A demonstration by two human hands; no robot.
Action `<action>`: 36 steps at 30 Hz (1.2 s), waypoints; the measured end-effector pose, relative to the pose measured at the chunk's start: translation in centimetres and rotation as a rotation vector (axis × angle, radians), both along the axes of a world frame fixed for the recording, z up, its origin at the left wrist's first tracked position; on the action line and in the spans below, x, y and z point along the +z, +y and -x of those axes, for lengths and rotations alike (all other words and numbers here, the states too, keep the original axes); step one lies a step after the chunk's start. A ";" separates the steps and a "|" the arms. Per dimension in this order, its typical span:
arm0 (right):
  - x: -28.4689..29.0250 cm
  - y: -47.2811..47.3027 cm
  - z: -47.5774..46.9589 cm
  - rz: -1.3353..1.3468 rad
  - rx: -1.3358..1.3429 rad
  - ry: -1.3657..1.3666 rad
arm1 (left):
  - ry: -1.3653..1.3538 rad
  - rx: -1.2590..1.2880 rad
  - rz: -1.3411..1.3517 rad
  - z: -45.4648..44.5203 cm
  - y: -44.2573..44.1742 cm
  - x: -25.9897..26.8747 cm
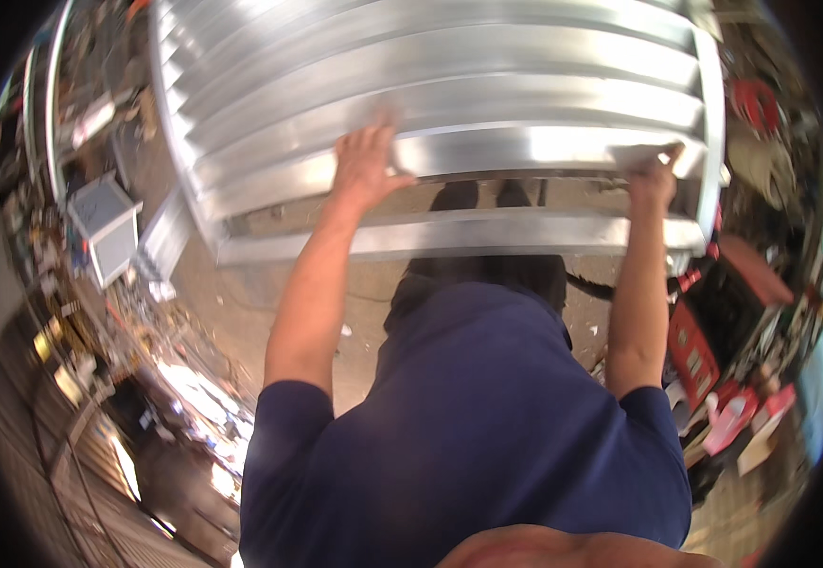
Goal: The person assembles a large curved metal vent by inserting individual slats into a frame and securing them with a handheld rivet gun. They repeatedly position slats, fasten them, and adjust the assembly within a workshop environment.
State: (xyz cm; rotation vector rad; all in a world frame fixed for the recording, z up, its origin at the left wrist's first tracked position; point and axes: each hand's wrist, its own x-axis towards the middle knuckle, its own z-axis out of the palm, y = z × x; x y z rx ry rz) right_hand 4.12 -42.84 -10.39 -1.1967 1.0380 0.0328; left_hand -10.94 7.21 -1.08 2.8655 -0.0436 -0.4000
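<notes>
Before me lies a large metal frame (709, 142) filled with overlapping silvery louvre slats (468, 92). My left hand (365, 163) is spread over the slat nearest me, left of its middle, with the fingers apart and partly blurred. Near the right end of that same slat (482, 153) is my right hand (652, 177), its fingers bent at the metal; blur hides whether it grips the slat or something small. A gap separates this slat from the frame's near rail (454, 236), which passes beneath both forearms.
A red and black machine (699, 348) stands on the floor at the right, with a black cable beside it. Red coiled hose (755, 106) lies farther back. At the left are a white-edged grey box (106, 227) and cluttered scrap. My legs are close to the near rail.
</notes>
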 end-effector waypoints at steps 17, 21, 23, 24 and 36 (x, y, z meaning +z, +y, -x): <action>16.1 60.0 15.0 -0.292 2.346 -0.853 | -0.298 -0.080 -0.303 8.6 14.3 -2.1; 16.0 73.4 22.6 -0.263 2.780 -1.038 | -0.421 0.080 0.058 9.1 14.3 -2.8; 14.3 77.1 24.1 -0.361 2.816 -1.111 | -0.262 0.088 0.204 9.0 14.2 -3.7; 12.9 78.6 23.8 -0.242 2.893 -1.005 | -0.197 0.101 0.286 9.0 14.1 -4.3; 15.0 81.3 24.0 -0.524 3.077 -1.119 | -0.118 0.868 1.723 9.8 13.9 -3.5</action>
